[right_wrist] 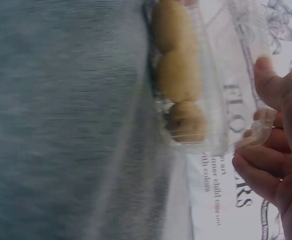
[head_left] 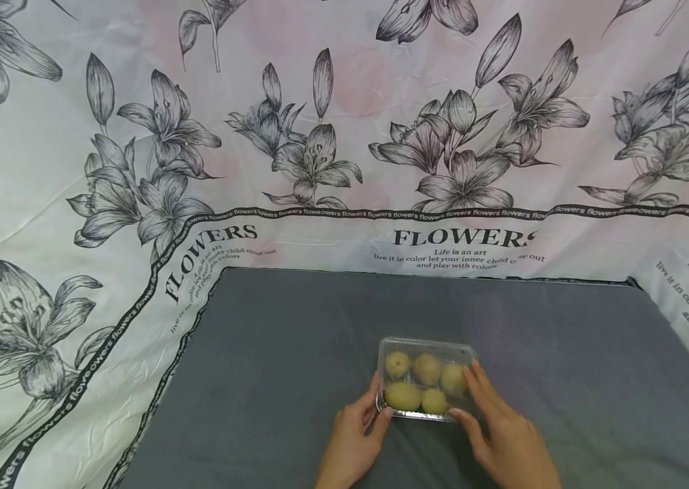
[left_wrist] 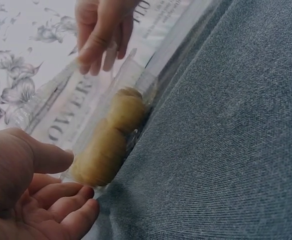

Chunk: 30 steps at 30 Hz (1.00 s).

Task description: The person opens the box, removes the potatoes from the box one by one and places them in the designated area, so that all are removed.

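A clear plastic box (head_left: 426, 344) sits on the grey tabletop, holding several round, yellow-brown fruits or potatoes (head_left: 403, 396); their exact kind cannot be told. My left hand (head_left: 356, 432) grips the box's left side, its thumb at the near corner. In the left wrist view, the box's end lies between that thumb and the curved fingers (left_wrist: 61, 202). At the right side, my right hand (head_left: 506, 428) has its thumb near the front and its fingers farther back. The right wrist view shows it pinching a clear plastic edge (right_wrist: 258, 135), which stands out from the produce (right_wrist: 178, 75).
The grey tabletop (head_left: 271, 353) spreads around the box on all sides. Behind and to the left hangs a white and pink cloth (head_left: 344, 88) printed with lilies and the word FLOWERS. Its black border (head_left: 344, 214) runs near the table's back edge.
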Tool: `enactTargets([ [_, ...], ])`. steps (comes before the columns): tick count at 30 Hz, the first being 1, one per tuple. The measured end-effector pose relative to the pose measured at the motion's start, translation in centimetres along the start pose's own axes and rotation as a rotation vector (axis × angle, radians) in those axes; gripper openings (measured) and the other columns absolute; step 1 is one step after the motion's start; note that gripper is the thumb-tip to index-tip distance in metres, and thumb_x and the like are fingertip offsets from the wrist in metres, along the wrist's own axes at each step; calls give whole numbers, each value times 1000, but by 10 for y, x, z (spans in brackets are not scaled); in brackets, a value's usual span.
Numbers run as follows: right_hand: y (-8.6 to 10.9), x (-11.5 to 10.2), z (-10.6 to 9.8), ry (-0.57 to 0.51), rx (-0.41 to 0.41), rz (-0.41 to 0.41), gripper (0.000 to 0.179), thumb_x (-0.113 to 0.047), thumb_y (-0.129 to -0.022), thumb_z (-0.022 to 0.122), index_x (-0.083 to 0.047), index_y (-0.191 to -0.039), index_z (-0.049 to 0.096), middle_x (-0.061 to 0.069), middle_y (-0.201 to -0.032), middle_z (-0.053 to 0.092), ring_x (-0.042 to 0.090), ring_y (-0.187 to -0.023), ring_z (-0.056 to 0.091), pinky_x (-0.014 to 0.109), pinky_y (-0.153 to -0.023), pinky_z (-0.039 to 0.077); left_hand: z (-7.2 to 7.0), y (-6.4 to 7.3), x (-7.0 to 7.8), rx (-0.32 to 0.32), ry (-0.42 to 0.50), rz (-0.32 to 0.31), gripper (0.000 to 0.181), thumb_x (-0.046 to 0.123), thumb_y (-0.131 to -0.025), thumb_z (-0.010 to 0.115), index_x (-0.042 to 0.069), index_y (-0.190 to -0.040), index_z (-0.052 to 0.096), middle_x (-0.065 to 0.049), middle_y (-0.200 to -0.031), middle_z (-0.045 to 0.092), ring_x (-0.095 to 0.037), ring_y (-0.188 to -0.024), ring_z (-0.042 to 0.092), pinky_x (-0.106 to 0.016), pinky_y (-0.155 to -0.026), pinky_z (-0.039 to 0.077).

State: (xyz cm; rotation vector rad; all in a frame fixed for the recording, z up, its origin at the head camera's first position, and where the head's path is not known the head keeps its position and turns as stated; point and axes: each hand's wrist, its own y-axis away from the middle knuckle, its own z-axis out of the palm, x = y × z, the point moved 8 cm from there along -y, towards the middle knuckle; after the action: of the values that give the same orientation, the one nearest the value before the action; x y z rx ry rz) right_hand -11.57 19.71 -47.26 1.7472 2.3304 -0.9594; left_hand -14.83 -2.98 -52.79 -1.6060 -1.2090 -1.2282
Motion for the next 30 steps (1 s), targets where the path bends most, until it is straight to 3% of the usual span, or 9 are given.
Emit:
enactTargets([
  [4, -5, -1, -6, -18, 14, -10, 80, -22, -87, 89, -9, -157, 52, 21, -155, 55, -7, -48, 41, 24, -47, 42, -1, 0, 0, 9, -23, -5, 61, 24, -107, 66, 2, -159, 42, -21, -157, 48, -31, -138, 54, -34, -112, 49],
  [7, -7, -1, -9, -16, 21, -15, 79, -24, -87, 89, -9, -156, 54, 19, -154, 56, 2, -55, 61, 31, -50, 53, -1, -1, 0, 13, -31, -9, 61, 23, -107, 66, 2, -159, 42, -22, -157, 48, -30, -137, 55, -34, -112, 49],
  [10, -9, -1, -13, -14, 43, -28, 78, -23, -86, 90, -10, -155, 55, 18, -153, 58, 24, -78, 78, 45, -62, 63, -1, -1, 0, 9, -26, -16, 61, 23, -107, 66, 1, -159, 42, -21, -157, 47, -30, -138, 54, -34, -112, 48],
  [18, -15, 3, -19, -69, 77, -13, 72, -22, -85, 91, -15, -150, 61, 15, -150, 61, 34, -100, 77, 51, -76, 64, 0, 0, 1, 7, -6, -20, 61, 23, -107, 66, 0, -158, 42, -18, -159, 46, -28, -140, 52, -34, -113, 48],
  [20, -17, 4, -21, -77, 98, -17, 70, -21, -84, 92, -14, -147, 64, 13, -149, 63, 35, -107, 75, 49, -81, 63, 1, 1, 1, 9, -7, -21, 61, 22, -107, 66, 1, -159, 42, -18, -160, 45, -28, -141, 51, -35, -113, 47],
  [25, -22, 4, -28, -69, 153, -44, 67, -17, -79, 95, -12, -140, 70, 9, -144, 68, 30, -101, 78, 21, -87, 61, 1, 1, 1, 7, -3, -28, 61, 23, -108, 66, 3, -160, 41, -17, -161, 44, -27, -142, 50, -36, -114, 47],
  [27, -24, 5, -30, -76, 167, -44, 66, -16, -78, 95, -12, -138, 71, 8, -142, 69, 30, -101, 78, 9, -92, 54, 1, 1, 2, 6, -5, -25, 61, 23, -108, 65, 4, -160, 40, -17, -161, 44, -27, -143, 50, -36, -114, 46],
  [30, -27, 6, -32, -85, 173, -25, 63, -17, -78, 95, -12, -136, 72, 7, -139, 71, 31, -100, 78, 7, -88, 53, 1, 1, 3, 4, -12, -21, 61, 22, -108, 65, 3, -160, 41, -17, -161, 44, -27, -143, 49, -35, -114, 46],
])
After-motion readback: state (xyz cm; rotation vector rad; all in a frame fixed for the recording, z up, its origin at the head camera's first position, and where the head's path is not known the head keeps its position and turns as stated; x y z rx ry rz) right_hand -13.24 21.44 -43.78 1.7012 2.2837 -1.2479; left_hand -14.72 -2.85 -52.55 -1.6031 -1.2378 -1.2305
